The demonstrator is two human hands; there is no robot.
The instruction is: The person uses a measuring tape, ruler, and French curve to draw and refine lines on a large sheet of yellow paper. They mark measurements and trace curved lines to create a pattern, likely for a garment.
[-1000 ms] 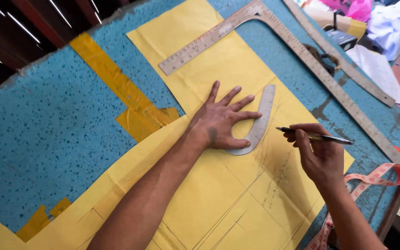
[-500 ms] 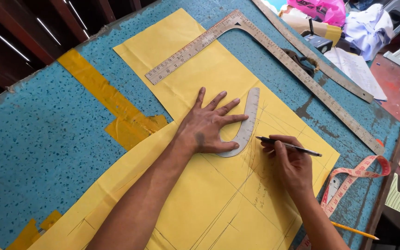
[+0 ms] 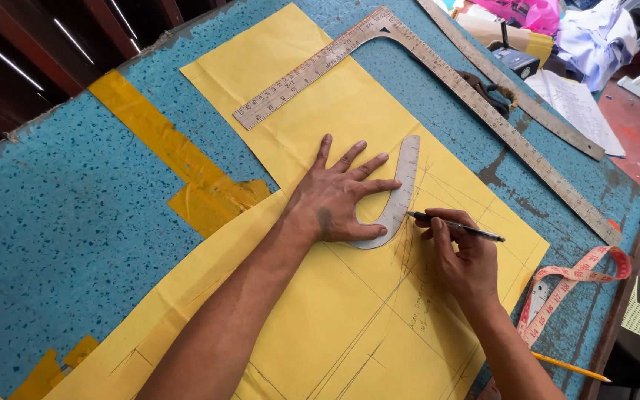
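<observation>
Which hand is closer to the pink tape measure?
Right. The right hand, holding a pen, is just left of the tape measure. The left hand lies farther left, pressing the curved ruler.

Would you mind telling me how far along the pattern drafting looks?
Done: straight pencil lines cross the yellow paper. In hand: the left hand pins the curved ruler while the right hand sets a pen at its edge. Left: the curve itself; no cutting shows.
</observation>
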